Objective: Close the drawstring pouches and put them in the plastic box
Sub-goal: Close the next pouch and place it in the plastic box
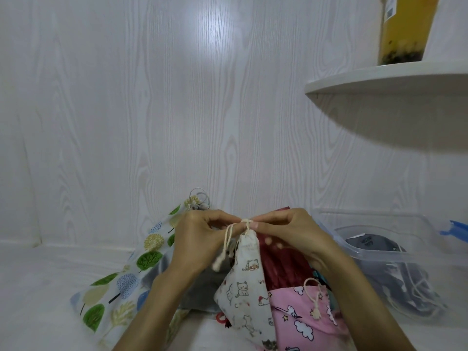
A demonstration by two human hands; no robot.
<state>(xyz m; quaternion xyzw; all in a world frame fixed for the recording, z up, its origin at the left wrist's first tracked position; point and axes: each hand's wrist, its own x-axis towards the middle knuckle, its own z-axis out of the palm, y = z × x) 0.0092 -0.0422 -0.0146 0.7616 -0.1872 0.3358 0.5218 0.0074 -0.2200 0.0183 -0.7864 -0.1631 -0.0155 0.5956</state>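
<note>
A white pouch with cat prints (pixel 244 282) hangs in the middle, its neck gathered tight. My left hand (pixel 200 239) and my right hand (pixel 286 229) pinch its cream drawstring (pixel 247 222) at the top, one from each side. Loose cord ends dangle below my left hand. A tree-print pouch (pixel 119 282) lies to the left, a pink cloud-print pouch (pixel 304 317) to the lower right, and a dark red pouch (pixel 281 262) behind. The clear plastic box (pixel 385 252) stands at the right with a grey pouch (pixel 372 243) inside it.
A grey fabric piece (pixel 200 290) lies under my left forearm. The box has a blue latch (pixel 455 230) on its far right. A white corner shelf (pixel 390 79) juts from the wall above the box, carrying a yellow drink cup (pixel 405 29). The wood-grain wall stands close behind.
</note>
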